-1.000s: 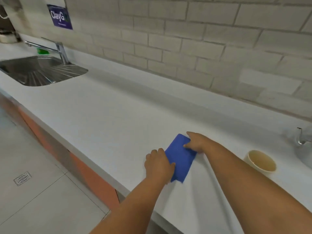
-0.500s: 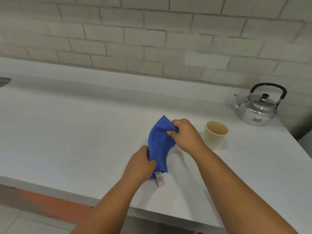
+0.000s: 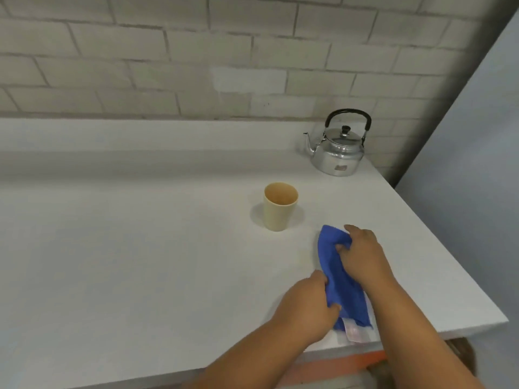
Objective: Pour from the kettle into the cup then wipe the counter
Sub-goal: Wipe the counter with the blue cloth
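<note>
At a white kitchen counter (image 3: 140,262) backed by pale brick, I hold a blue cloth (image 3: 341,282) between both hands near the counter's front right corner. My right hand (image 3: 362,254) is closed over the cloth's far end, fingers curled and bunching the fabric against the surface; my left hand (image 3: 309,301) pinches the near end, thumb and fingers folded onto its edge. A white label (image 3: 358,331) pokes out from the cloth's near end, close to the counter's front lip. The cream cup (image 3: 279,207) stands upright just beyond and to the left of the cloth, apart from it, its mouth open toward me; I cannot tell from here whether there is liquid inside. The steel kettle (image 3: 338,151), black handle raised and lid on, sits upright at the back right by the wall, well apart from the cup, its spout pointing left. With the kettle set down and both my hands on the cloth, I judge that pouring is finished and wiping is the step in hand. The counter shows no visible spill or wet streak, so how much of it has been covered I cannot say; the broad stretch to the left likely remains, along with the ground around the cup.
</note>
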Available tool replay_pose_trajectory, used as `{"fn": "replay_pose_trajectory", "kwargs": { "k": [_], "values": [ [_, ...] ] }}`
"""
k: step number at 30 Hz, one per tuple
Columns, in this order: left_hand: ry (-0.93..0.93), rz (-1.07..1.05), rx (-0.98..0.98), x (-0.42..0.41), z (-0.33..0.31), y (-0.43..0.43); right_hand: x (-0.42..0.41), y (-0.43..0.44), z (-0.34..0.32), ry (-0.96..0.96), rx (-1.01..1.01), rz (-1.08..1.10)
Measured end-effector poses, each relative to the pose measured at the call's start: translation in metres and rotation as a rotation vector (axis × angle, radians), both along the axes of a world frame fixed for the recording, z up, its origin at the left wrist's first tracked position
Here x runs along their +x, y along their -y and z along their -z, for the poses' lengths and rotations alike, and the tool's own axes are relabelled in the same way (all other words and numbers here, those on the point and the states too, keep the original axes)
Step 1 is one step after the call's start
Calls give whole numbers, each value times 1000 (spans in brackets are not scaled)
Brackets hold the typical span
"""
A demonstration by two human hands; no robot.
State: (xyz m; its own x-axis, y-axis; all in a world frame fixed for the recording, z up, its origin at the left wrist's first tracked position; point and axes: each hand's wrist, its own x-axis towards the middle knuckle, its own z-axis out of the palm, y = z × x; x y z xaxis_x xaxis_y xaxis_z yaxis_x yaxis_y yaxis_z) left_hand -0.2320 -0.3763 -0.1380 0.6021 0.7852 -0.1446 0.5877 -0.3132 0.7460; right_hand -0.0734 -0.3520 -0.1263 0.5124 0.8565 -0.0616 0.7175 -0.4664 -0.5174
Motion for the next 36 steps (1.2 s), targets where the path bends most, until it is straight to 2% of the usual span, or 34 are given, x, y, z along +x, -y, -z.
{"fn": "replay_pose_trajectory", "kwargs": {
  "k": [2, 5, 8, 10, 12, 15, 20, 26, 32, 36],
  "values": [
    [-69, -12, 182, -23, 1, -15, -13, -1, 19, 1, -46, -57],
    [-82, -148, 432, -78, 4, -53, -29, -3, 42, 261, -156, -129],
    [-287, -240, 554, -136, 13, -99, -42, -12, 45, 368, -183, -111],
    [-453, -266, 491, -166, 24, -118, -53, -19, 43, 399, -165, -187],
    [-531, -274, 410, -185, 39, -125, -63, -15, 48, 404, -135, -333],
    [-529, -267, 405, -191, 50, -126, -55, 4, 57, 378, -111, -449],
    [-515, -277, 417, -192, 52, -126, -61, -16, 43, 362, -142, -302],
    [-502, -270, 418, -189, 50, -126, -100, -10, 52, 321, -92, -547],
    [-500, -268, 415, -191, 50, -127, -125, -34, 43, 317, -105, -463],
    [-462, -274, 404, -192, 48, -128, -154, -45, 45, 333, -95, -543]
  ]
}}
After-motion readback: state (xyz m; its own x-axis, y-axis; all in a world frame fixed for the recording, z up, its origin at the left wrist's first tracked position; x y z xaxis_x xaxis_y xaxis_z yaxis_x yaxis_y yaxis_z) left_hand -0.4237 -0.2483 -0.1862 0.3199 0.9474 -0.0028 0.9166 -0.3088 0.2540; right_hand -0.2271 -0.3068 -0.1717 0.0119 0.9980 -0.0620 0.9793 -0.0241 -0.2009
